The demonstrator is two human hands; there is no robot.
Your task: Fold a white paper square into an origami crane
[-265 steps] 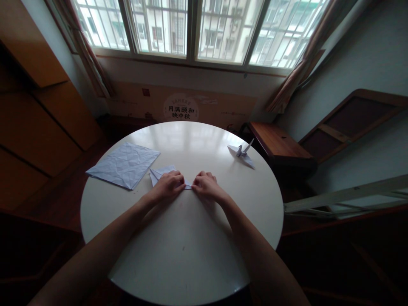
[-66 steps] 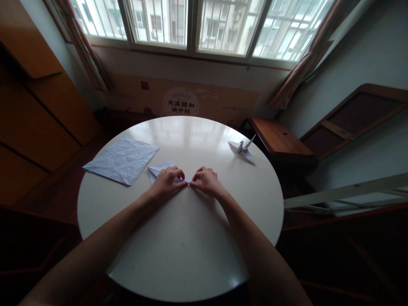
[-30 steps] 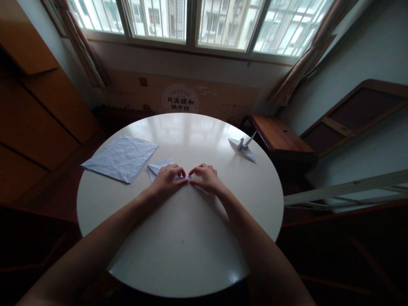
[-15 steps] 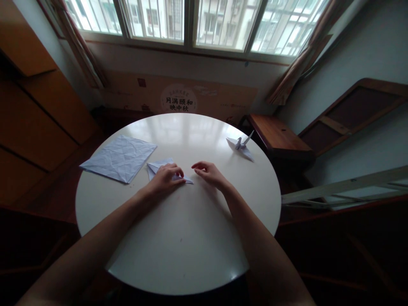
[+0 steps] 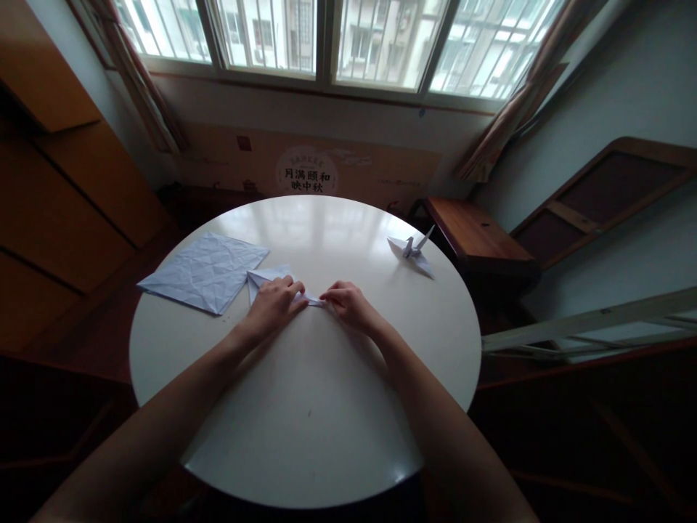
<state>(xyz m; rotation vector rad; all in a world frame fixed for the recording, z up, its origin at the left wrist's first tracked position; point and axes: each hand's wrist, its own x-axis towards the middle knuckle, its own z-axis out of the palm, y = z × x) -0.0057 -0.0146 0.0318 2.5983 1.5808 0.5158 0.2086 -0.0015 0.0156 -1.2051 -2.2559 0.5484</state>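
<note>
A partly folded piece of pale paper (image 5: pixel 265 278) lies flat on the round white table (image 5: pixel 305 407). My left hand (image 5: pixel 275 303) rests on top of it with fingers curled, pressing it down. My right hand (image 5: pixel 345 303) pinches the paper's pointed right tip, fingertips together at the table surface. Most of the fold is hidden under my left hand. A finished paper crane (image 5: pixel 412 252) stands at the table's right rear.
A crumpled square paper sheet (image 5: pixel 205 269) lies on the table's left side. A wooden bench (image 5: pixel 473 243) stands just beyond the right edge. Cabinets rise at the left, a window and curtains behind, and a pale bar (image 5: pixel 588 323) runs at the right.
My right hand lifted off the paper half a second ago and has come back to its tip. My left hand slid slightly left on the fold.
</note>
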